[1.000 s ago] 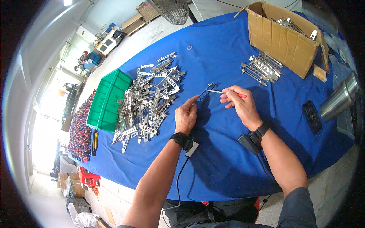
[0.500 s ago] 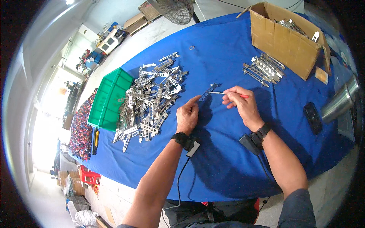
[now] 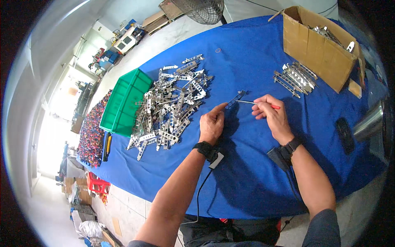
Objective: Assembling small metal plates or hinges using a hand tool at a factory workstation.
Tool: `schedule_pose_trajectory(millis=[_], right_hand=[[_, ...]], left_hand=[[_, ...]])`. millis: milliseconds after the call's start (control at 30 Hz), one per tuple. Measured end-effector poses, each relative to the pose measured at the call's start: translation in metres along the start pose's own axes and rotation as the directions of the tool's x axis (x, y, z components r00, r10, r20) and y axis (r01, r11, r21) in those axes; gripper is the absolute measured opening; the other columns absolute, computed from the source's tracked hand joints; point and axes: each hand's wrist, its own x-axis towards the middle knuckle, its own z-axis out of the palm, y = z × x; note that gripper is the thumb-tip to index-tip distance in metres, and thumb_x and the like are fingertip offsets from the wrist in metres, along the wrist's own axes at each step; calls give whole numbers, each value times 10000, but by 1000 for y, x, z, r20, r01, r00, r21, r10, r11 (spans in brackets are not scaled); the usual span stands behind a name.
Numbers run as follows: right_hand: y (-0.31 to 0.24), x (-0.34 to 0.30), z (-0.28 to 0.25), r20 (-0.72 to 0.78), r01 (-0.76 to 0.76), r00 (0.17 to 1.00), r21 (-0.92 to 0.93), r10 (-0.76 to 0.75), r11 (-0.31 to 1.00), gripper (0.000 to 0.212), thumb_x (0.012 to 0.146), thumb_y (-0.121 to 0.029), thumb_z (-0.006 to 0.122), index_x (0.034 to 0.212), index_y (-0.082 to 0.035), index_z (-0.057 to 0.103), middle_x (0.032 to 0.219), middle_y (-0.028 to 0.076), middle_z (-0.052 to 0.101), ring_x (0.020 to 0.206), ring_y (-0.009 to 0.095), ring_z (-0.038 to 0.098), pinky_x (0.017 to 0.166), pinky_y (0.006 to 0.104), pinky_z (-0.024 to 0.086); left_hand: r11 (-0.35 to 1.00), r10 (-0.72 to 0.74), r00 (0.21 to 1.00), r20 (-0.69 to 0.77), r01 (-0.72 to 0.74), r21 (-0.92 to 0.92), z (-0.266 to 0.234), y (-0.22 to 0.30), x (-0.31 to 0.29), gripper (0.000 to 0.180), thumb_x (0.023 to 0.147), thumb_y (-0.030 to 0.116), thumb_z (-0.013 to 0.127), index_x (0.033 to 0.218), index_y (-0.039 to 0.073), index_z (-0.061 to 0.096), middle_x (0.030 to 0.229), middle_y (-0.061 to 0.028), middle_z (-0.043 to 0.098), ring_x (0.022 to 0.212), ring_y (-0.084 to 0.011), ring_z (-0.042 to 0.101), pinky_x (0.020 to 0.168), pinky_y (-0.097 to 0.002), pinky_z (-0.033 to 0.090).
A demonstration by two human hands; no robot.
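A thin perforated metal strip [image 3: 235,99] lies slantwise on the blue cloth in front of me. At its near end, the fingertips of my left hand [image 3: 211,124] hold it down, index finger stretched along it and the other fingers curled. My right hand [image 3: 273,117] grips a slim tool with a red handle [image 3: 275,107] and a thin metal shaft [image 3: 247,102]. The shaft's tip meets the strip about midway; its exact shape is too small to tell. Left of my left hand spreads a large loose heap of similar metal strips [image 3: 173,103].
A green bin [image 3: 119,103] lies tipped beside the heap. Further strips lie side by side in a small stack [image 3: 295,78] at the right, near an open cardboard box [image 3: 317,49]. A metal cylinder [image 3: 368,123] and a black object [image 3: 345,135] sit far right. Cables hang from both wrist straps.
The whole view has shifted a little, so everything on the table sits further right in the picture. Both hands, the tool and the strip keep nearly the same positions relative to one another.
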Motion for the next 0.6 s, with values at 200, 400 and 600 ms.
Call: schedule_pose_trajectory(millis=[200, 400, 600], right_hand=[[-3, -1, 2, -61, 17, 998, -36, -19, 999, 185, 957, -157, 528, 971, -12, 643, 884, 91, 692, 787, 153, 674, 641, 273, 525], [-6, -3, 8, -41, 68, 997, 12, -67, 998, 205, 966, -183, 526, 960, -16, 645, 876, 86, 692, 777, 148, 675, 628, 270, 526], [-2, -1, 0, -25, 41, 999, 7, -41, 999, 221, 973, -200, 526, 936, -20, 650, 846, 79, 686, 764, 144, 673, 624, 265, 526]], left_hand=[[1000, -27, 999, 35, 26, 17, 0, 2, 0, 290, 928, 125, 552, 1184, 74, 679, 657, -69, 564, 619, -107, 504, 614, -301, 461], [1000, 29, 999, -14, -29, -12, 0, -2, 1, 317, 892, 105, 542, 1175, 116, 685, 642, -149, 587, 568, -216, 596, 592, -348, 473], [999, -22, 999, 32, 21, 28, -4, 9, 0, 315, 902, 115, 537, 1182, 107, 683, 641, -124, 564, 581, -174, 557, 596, -333, 464]])
